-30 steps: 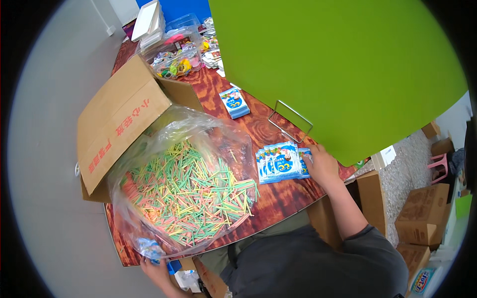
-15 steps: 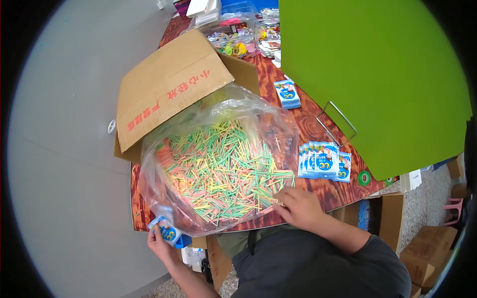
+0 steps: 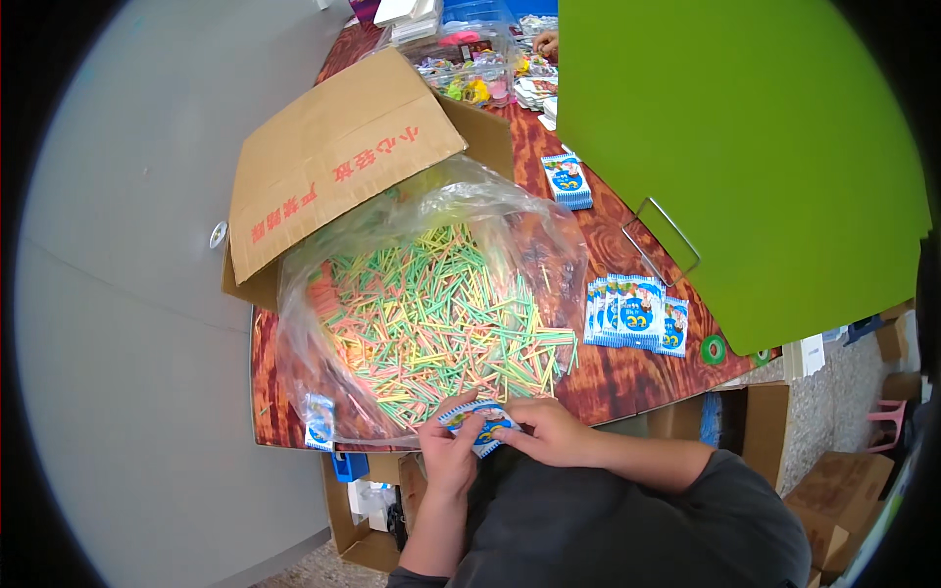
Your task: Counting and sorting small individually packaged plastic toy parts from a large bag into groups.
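A small blue-and-white packet [image 3: 479,422] is held between my two hands at the table's near edge. My left hand [image 3: 448,453] pinches its left side, thumb on top. My right hand [image 3: 552,432] grips its right side with thumb and fingers. Just beyond lies a clear plastic bag [image 3: 534,235], spread open and full of thin pink, yellow and green sticks [image 3: 441,314]. Another blue-and-white packet [image 3: 319,421] rests at the bag's near left corner. Whether a stick is in my fingers or in the held packet is hidden.
A cardboard box [image 3: 343,147] tilts behind the bag. Overlapping packets [image 3: 627,312] and a packet stack [image 3: 567,182] lie to the right, beside a green panel [image 3: 745,176] with a wire handle [image 3: 667,243]. Clear tubs [image 3: 466,73] and another person's hand [image 3: 547,43] are at the back.
My left hand has come right from the bag's left corner with a packet. My right hand has left the sticks and moved to it. Another person's hand has appeared at the back.
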`<state>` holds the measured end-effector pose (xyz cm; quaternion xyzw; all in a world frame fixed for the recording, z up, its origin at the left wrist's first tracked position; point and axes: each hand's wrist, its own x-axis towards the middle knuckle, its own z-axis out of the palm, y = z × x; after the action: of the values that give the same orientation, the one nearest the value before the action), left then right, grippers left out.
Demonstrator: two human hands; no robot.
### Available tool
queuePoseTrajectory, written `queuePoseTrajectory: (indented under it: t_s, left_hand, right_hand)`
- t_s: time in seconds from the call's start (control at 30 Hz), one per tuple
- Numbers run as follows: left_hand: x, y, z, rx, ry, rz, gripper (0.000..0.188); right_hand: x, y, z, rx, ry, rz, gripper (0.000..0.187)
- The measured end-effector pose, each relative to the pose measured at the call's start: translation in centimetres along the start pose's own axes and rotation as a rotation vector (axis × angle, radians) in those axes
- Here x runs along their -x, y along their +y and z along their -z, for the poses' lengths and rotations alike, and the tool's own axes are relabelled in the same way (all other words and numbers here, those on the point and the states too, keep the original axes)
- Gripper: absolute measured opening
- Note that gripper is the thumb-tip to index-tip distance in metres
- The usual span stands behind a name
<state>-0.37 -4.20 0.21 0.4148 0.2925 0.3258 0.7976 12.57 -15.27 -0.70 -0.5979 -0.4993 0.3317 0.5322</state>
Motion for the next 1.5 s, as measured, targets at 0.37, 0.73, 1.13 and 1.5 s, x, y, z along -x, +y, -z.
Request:
queuePoseTrajectory:
  t_s: [0.37, 0.73, 1.13, 1.5]
  left_hand:
    - [-1.0, -0.2, -0.1, -0.655, -0.167, -0.326, 0.013]
    - [-0.3, -0.7, 0.2, -0.88, -0.186, -0.572, 0.02]
    - [0.6, -0.7, 0.0, -1.156, -0.164, -0.474, 0.019]
    - [-1.4, -3.3, 1.2, -1.3, -0.4, -0.781, 0.026]
  right_hand:
    - [1.9, -1.6, 2.3, 0.349, 0.371, 0.335, 0.027]
    - [2.0, -2.6, 1.3, 0.343, 0.299, 0.333, 0.025]
    - [2.4, -0.2, 0.0, 0.645, 0.3, 0.282, 0.023]
    - [3.5, 0.8, -0.3, 0.641, 0.405, 0.168, 0.02]
